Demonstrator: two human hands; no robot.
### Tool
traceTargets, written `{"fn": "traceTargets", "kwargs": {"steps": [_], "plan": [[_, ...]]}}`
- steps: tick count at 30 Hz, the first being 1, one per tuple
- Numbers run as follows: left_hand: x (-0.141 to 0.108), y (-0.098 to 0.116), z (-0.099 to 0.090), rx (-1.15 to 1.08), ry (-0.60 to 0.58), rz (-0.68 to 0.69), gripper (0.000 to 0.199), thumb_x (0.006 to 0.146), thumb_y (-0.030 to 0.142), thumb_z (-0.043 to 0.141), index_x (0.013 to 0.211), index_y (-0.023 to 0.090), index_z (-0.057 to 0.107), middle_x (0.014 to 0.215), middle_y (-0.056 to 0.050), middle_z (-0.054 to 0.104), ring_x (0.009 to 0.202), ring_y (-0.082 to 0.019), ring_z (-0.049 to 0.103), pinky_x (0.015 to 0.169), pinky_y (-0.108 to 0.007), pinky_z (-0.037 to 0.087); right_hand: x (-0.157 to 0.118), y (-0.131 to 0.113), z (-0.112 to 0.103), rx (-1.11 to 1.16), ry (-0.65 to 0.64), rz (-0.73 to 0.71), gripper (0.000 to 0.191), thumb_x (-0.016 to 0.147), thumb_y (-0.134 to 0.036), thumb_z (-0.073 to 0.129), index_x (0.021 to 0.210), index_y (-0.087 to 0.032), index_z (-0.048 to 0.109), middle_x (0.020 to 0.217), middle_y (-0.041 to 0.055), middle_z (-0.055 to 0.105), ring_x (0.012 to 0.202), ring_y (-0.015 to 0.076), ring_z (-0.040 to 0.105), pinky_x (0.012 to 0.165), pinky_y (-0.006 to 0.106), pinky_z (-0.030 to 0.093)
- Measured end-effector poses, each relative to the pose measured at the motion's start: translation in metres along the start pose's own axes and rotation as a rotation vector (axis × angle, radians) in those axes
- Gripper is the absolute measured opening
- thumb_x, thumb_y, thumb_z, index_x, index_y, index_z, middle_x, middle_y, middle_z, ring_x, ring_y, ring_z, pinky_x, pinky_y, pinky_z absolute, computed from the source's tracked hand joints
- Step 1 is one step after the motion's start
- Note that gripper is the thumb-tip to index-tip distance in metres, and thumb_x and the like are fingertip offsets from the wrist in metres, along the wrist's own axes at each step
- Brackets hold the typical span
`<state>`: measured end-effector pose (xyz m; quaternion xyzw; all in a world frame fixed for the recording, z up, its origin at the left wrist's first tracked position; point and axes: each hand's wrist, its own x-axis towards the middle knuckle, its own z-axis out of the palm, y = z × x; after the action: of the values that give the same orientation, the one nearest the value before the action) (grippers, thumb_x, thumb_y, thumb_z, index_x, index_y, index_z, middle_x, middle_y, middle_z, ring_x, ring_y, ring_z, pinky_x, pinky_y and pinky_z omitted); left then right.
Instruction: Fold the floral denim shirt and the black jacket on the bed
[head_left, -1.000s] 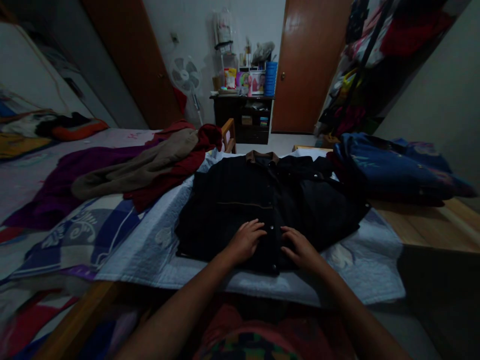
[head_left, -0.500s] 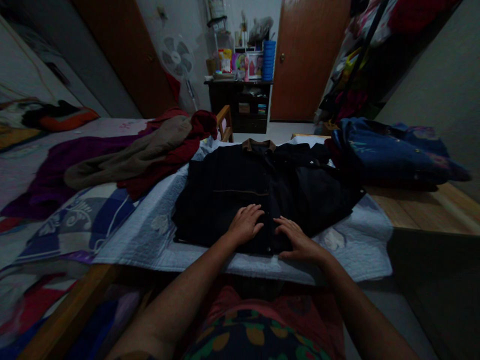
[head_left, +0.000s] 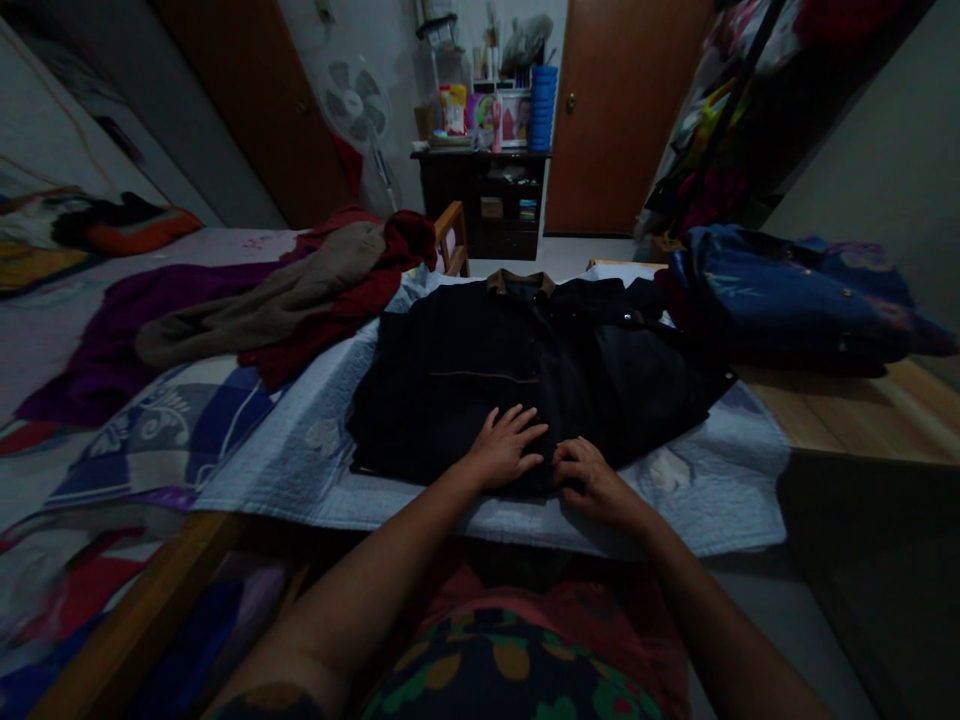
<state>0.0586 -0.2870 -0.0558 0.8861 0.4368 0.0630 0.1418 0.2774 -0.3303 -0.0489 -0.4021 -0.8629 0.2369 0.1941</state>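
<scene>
A black jacket (head_left: 450,345) with a brown collar and metal snaps lies spread front up on a pale quilted cloth (head_left: 300,490). On the jacket's lower front, beside the snap edge, my left hand (head_left: 506,447) rests flat with its fingers spread. My right hand (head_left: 592,482) is just to the right of it, at the jacket's lower hem. Its fingers are curled in and pinch the dark fabric by the front edge. The exact grip is partly hidden by the fingers.
Folded denim clothes (head_left: 795,295) are stacked on a wooden surface (head_left: 825,410) to the right. Purple, grey and red garments (head_left: 277,300) lie on the bed at left. A white fan (head_left: 356,100) and a dark cabinet (head_left: 480,205) stand at the back.
My left hand has slid slightly right and spread its fingers over the jacket. My right hand's fingers have curled in at the front edge. The view has shifted a little.
</scene>
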Motion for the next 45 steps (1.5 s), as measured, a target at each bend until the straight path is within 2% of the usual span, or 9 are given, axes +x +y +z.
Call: {"fn": "traceTargets", "kwargs": {"steps": [9, 14, 17, 22, 30, 33, 38, 42, 45], "plan": [[0.020, -0.004, 0.002, 0.052, 0.047, -0.101, 0.060, 0.091, 0.059, 0.042, 0.145, 0.033, 0.038, 0.157, -0.003, 0.029, 0.145, -0.030, 0.018, 0.115, -0.058, 0.013, -0.001, -0.001, -0.003, 0.030, -0.072, -0.016, 0.020, 0.072, -0.009, 0.055, 0.079, -0.024, 0.064, 0.089, 0.0009, 0.060, 0.099, 0.0194, 0.054, 0.111, 0.047, 0.022], [0.009, -0.001, 0.007, 0.061, 0.056, -0.036, 0.061, 0.091, 0.057, 0.043, 0.147, 0.034, 0.034, 0.158, -0.003, 0.026, 0.146, -0.030, 0.016, 0.115, -0.059, 0.012, -0.006, -0.003, -0.005, 0.100, -0.088, 0.033, 0.014, 0.074, -0.013, 0.058, 0.083, -0.023, 0.063, 0.093, 0.0014, 0.059, 0.100, 0.0187, 0.056, 0.113, 0.048, 0.019], [0.001, 0.001, 0.008, 0.054, 0.053, -0.005, 0.062, 0.091, 0.058, 0.042, 0.148, 0.035, 0.031, 0.159, -0.002, 0.023, 0.146, -0.029, 0.015, 0.115, -0.058, 0.012, -0.006, -0.005, -0.016, 0.229, -0.095, 0.045, 0.011, 0.078, -0.017, 0.058, 0.087, -0.022, 0.062, 0.097, 0.0025, 0.061, 0.099, 0.0184, 0.058, 0.108, 0.044, 0.030], [-0.002, 0.002, 0.007, 0.056, 0.059, -0.006, 0.062, 0.091, 0.058, 0.043, 0.148, 0.036, 0.031, 0.159, -0.002, 0.023, 0.146, -0.029, 0.015, 0.116, -0.057, 0.012, 0.004, 0.008, -0.057, 0.254, 0.190, 0.118, 0.011, 0.084, -0.021, 0.051, 0.091, -0.021, 0.061, 0.097, 0.0052, 0.063, 0.092, 0.0180, 0.059, 0.085, 0.031, 0.047], [0.000, 0.000, 0.008, 0.050, 0.047, -0.006, 0.062, 0.091, 0.055, 0.045, 0.148, 0.035, 0.030, 0.159, -0.003, 0.024, 0.146, -0.030, 0.016, 0.115, -0.058, 0.012, 0.046, 0.085, -0.141, -0.270, 0.705, 0.349, 0.017, 0.080, -0.023, 0.050, 0.087, -0.017, 0.064, 0.100, 0.0119, 0.065, 0.099, 0.0251, 0.059, 0.094, 0.039, 0.042], [-0.001, -0.001, 0.008, 0.055, 0.047, -0.005, 0.065, 0.091, 0.054, 0.047, 0.149, 0.035, 0.028, 0.159, -0.002, 0.023, 0.146, -0.029, 0.017, 0.116, -0.057, 0.012, 0.062, 0.117, -0.159, -0.449, 0.681, 0.561, 0.036, 0.079, -0.018, 0.047, 0.111, -0.012, 0.062, 0.119, 0.0171, 0.062, 0.114, 0.0285, 0.053, 0.099, 0.040, 0.038], [-0.001, -0.001, 0.009, 0.059, 0.067, -0.004, 0.066, 0.090, 0.051, 0.050, 0.149, 0.035, 0.027, 0.159, -0.001, 0.023, 0.146, -0.028, 0.017, 0.116, -0.055, 0.011, 0.071, 0.145, -0.179, -0.566, 0.429, 0.836, 0.050, 0.082, -0.017, 0.046, 0.132, -0.016, 0.053, 0.126, 0.0156, 0.061, 0.119, 0.0299, 0.052, 0.095, 0.042, 0.039], [-0.002, -0.001, 0.009, 0.007, 0.061, -0.015, 0.066, 0.089, 0.049, 0.053, 0.148, 0.037, 0.028, 0.159, -0.001, 0.023, 0.146, -0.028, 0.016, 0.116, -0.056, 0.010, 0.070, 0.140, -0.200, -0.564, 0.224, 0.824, 0.038, 0.086, -0.021, 0.044, 0.118, -0.020, 0.064, 0.116, 0.0110, 0.068, 0.106, 0.0265, 0.061, 0.087, 0.037, 0.042], [0.000, -0.003, 0.004, -0.130, 0.032, -0.052, 0.066, 0.084, 0.045, 0.060, 0.145, 0.034, 0.037, 0.157, -0.003, 0.028, 0.146, -0.029, 0.018, 0.116, -0.057, 0.009, 0.074, 0.114, -0.215, -0.613, 0.228, 0.694, 0.036, 0.088, -0.025, 0.044, 0.117, -0.016, 0.064, 0.112, 0.0122, 0.070, 0.098, 0.0241, 0.065, 0.080, 0.031, 0.043]]}}
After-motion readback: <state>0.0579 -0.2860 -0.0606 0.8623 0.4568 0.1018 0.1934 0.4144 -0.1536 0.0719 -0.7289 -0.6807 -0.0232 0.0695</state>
